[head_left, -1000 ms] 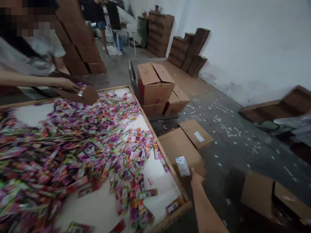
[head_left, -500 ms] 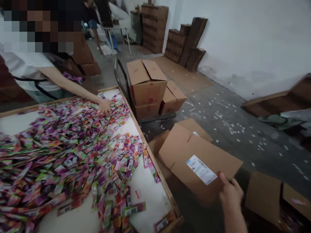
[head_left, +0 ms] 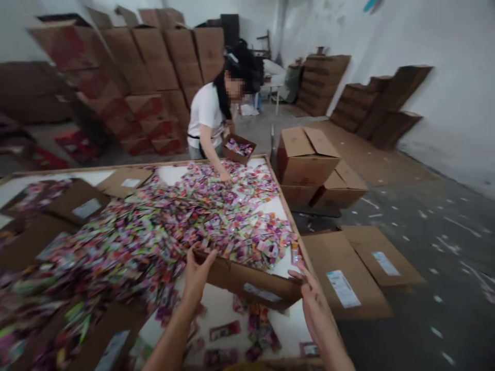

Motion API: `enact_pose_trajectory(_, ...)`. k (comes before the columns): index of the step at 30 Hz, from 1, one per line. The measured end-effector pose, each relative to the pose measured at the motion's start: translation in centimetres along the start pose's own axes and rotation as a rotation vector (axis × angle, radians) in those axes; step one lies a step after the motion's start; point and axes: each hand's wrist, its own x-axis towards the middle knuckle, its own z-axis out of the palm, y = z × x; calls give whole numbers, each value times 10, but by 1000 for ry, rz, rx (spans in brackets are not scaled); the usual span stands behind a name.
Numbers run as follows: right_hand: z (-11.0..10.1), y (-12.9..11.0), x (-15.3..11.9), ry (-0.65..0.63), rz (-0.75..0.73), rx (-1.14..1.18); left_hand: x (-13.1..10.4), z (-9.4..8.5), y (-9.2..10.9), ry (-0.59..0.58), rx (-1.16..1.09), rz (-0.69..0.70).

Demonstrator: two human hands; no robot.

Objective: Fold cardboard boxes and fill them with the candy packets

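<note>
Cardboard box (head_left: 247, 277) is hanging tilted above the desk (head_left: 285, 203), close to the near right corner, with a pale label (head_left: 262, 292) showing on its near side. The person's left hand (head_left: 199, 268) is clamping its left end, thumb and fingers closing on the upper edge. The right hand (head_left: 309, 288) is touching the right end, its fingers slightly spread; whether it is gripping, I cannot tell. Colourful sachets (head_left: 154, 221) are covering much of the desk, and several are lying below the box by the near edge. Labelled cartons (head_left: 64, 206) are sitting among them toward the left. At the far edge, a co-worker (head_left: 203, 111) in a white top is holding an open carton of sachets and reaching an arm (head_left: 210, 153) down to the heap. Beyond the right edge, flat cardboard pieces (head_left: 319, 257) are lying, and larger boxes (head_left: 309, 167) are standing near the far right corner.
</note>
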Motion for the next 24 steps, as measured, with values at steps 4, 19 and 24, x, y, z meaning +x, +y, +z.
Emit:
enact_pose_trajectory(4,58,-13,-2,161,100,40,-7,-62,-22,-3,-26,51)
enact_pose_trajectory(19,141,-14,-18,-345,397,-231,11,-136,-87,-350,101,144)
enact_pose_trajectory(24,145,22,3,-362,254,-453,27,-124,-103,-269,132,114)
